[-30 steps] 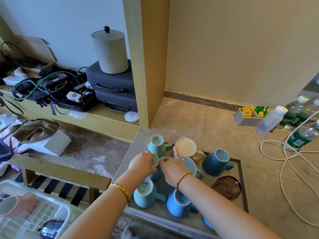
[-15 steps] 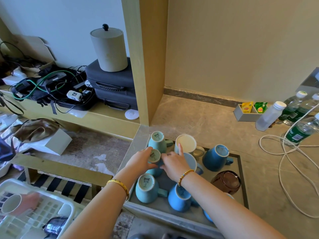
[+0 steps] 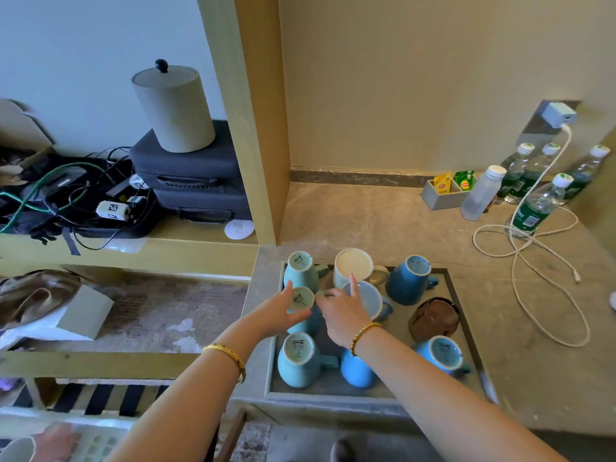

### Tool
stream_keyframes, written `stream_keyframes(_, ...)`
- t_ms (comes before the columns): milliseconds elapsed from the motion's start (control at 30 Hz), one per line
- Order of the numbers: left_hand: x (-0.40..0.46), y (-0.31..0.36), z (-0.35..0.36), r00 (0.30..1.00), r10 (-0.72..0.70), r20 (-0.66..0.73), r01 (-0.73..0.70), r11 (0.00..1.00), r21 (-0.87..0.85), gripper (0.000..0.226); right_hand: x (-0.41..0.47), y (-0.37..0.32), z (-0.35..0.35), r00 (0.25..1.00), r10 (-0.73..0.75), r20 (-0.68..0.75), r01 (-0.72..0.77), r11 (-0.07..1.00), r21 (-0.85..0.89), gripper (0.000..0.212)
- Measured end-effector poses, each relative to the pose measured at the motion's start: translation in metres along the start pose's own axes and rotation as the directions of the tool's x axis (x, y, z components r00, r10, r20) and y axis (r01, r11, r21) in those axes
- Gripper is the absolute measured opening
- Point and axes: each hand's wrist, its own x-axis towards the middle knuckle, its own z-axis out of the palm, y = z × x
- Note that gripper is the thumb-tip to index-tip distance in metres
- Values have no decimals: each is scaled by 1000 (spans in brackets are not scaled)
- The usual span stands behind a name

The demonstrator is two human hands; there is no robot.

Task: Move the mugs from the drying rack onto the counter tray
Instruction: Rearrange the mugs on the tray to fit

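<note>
A grey tray (image 3: 393, 386) sits on the stone counter and holds several upside-down mugs. Among them are a teal one (image 3: 300, 271) at the back left, a white one (image 3: 353, 265), a dark blue one (image 3: 409, 280) and a brown glass cup (image 3: 433, 319). My left hand (image 3: 275, 313) grips another inverted teal mug (image 3: 301, 300) at the tray's left middle, just above the mugs around it. My right hand (image 3: 340, 313) is at that mug's handle, its index finger lying against a pale blue mug (image 3: 370, 300). The white drying rack (image 3: 96, 441) shows at the bottom left with one mug (image 3: 15, 450) in it.
A white cable (image 3: 533, 261) loops over the counter to the right, near several water bottles (image 3: 533, 208) and a grey tea-bag box (image 3: 440, 196). A wooden partition (image 3: 246, 128) rises left of the tray. Behind it a shelf holds black cases (image 3: 190, 175) and a canister (image 3: 173, 108).
Both hands stay on the teal mug over the tray's left middle, barely shifting. The view has tilted up a little, so the rack has slid toward the bottom edge.
</note>
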Motion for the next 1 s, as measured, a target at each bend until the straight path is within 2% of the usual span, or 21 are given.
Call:
stream_keyframes(133, -5, -1, -8, 997, 13, -70, -3, 991, 136, 71, -11, -11, 0, 992, 75, -100, -74, 997, 23, 37)
stream_keyframes(233, -15, 3, -5, 980, 53, -194, -14, 980, 196, 61, -25, -18, 2, 967, 117, -228, -96, 990, 101, 25)
stream_keyframes(267, -19, 4, -3, 968, 99, -229, -45, 972, 229, 58, -29, -20, 2, 969, 124, -214, -95, 985, 144, 22)
stream_keyframes(333, -26, 6, 0, 959, 197, -205, -143, 957, 253, 50, -38, -27, 0, 990, 129, -56, -110, 959, 260, 22)
stream_keyframes(400, -30, 8, 2, 961, 275, -41, -258, 937, 236, 43, -45, -32, -2, 976, 156, 151, -198, 924, 328, 23)
stream_keyframes(467, -34, 6, 1, 938, 325, 120, -346, 903, 256, 46, -50, -34, -3, 924, 220, 311, -334, 863, 380, 20)
stream_keyframes(533, -37, 1, -1, 919, 345, 194, -390, 869, 305, 58, -57, -36, -2, 870, 230, 436, -443, 752, 487, 12)
stream_keyframes(567, -39, -3, 0, 913, 346, 216, -402, 853, 332, 64, -59, -40, 0, 850, 223, 478, -474, 720, 507, 21)
stream_keyframes(633, -42, -8, 4, 910, 339, 241, -409, 833, 372, 70, -64, -48, 7, 840, 208, 501, -477, 724, 498, 30)
stream_keyframes(700, -44, -9, 8, 913, 342, 223, -406, 820, 403, 69, -68, -58, 16, 871, 171, 460, -404, 782, 475, 23)
stream_keyframes(733, -44, -9, 10, 914, 347, 211, -406, 811, 421, 68, -67, -62, 21, 865, 169, 472, -412, 775, 478, 17)
stream_keyframes(833, -43, -7, 9, 921, 341, 188, -389, 798, 460, 64, -64, -65, 34, 814, 293, 502, -555, 646, 524, 11)
stream_keyframes(933, -43, -5, 8, 929, 333, 163, -370, 797, 477, 58, -63, -67, 38, 827, 333, 454, -557, 602, 572, 26)
stream_keyframes(1000, -43, -4, 8, 927, 341, 157, -373, 783, 498, 55, -62, -67, 40, 834, 347, 430, -550, 591, 590, 25)
